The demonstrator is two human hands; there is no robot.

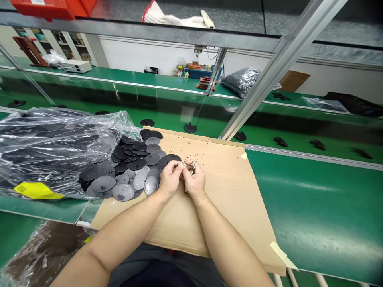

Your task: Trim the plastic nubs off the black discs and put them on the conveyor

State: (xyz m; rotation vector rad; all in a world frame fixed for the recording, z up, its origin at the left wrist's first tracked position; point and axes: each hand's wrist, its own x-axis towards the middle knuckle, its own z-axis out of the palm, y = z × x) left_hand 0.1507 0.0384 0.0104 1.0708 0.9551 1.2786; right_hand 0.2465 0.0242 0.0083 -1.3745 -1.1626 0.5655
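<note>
Both hands meet above a brown cardboard sheet (230, 199), fingertips touching or nearly so. My left hand (170, 177) is closed in a pinch; whatever lies between its fingertips is too small to make out. In my right hand (195, 181), fingers are curled round a small metal tool (192, 167), which looks like nippers with pale handles, mostly hidden by the palm. Just left of my left hand spreads a heap of black oval plastic discs (124, 192), some with raised marks or small pegs. Tiny black specks (187, 149) dot the cardboard beyond the fingers.
A clear plastic bag (54, 147) full of black discs lies at left, bearing a yellow label (37, 190). Single black pieces (190, 127) sit in a row on the green belt (176, 115) behind. A slanted metal post (269, 75) rises beyond the cardboard. Overhead is a shelf (119, 16).
</note>
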